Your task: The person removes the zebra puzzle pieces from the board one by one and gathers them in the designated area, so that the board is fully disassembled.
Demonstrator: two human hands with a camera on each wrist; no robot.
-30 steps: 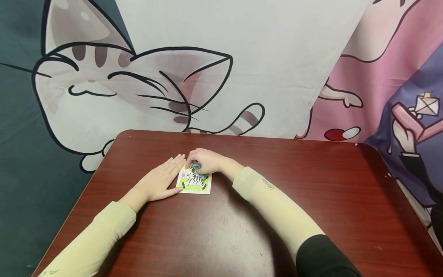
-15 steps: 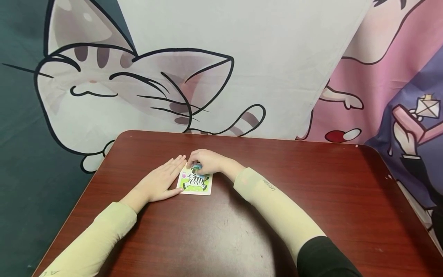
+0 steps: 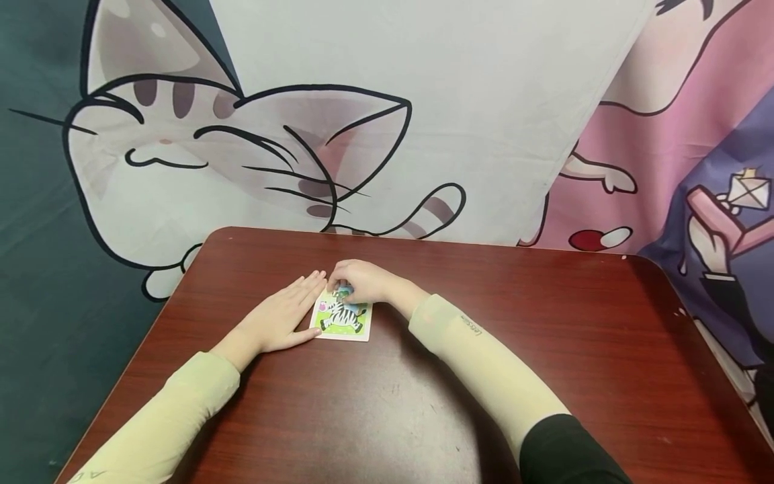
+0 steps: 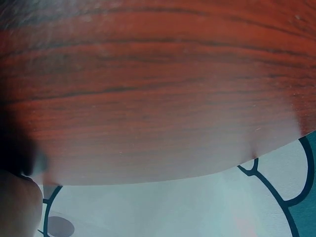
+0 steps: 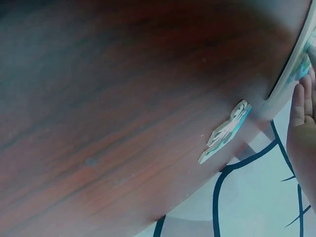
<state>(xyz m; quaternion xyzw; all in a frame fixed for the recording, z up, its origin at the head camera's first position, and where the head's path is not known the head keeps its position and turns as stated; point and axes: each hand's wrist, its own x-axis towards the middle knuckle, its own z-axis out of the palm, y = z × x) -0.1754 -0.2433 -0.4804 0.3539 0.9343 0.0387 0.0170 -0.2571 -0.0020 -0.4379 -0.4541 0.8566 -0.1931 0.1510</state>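
Observation:
A small square puzzle board (image 3: pixel 341 331) with a zebra on a green ground lies on the table, towards its far left. My left hand (image 3: pixel 283 314) rests flat along the board's left side, fingers straight, thumb at the near left corner. Over the top of the board, my right hand (image 3: pixel 361 281) pinches a small blue-green puzzle piece (image 3: pixel 343 291) between curled fingers and thumb. Part of that piece is hidden by the fingers. The right wrist view shows the board's edge (image 5: pixel 289 71) from the side, with the right hand's fingers (image 5: pixel 297 106) beside it.
A loose, flat cut-out piece (image 5: pixel 226 132) lies on the table near its far edge in the right wrist view. The brown wooden table (image 3: pixel 544 349) reaches back to a cloth with a cartoon cat (image 3: pixel 181 195). The left wrist view shows mostly tabletop (image 4: pixel 158 108).

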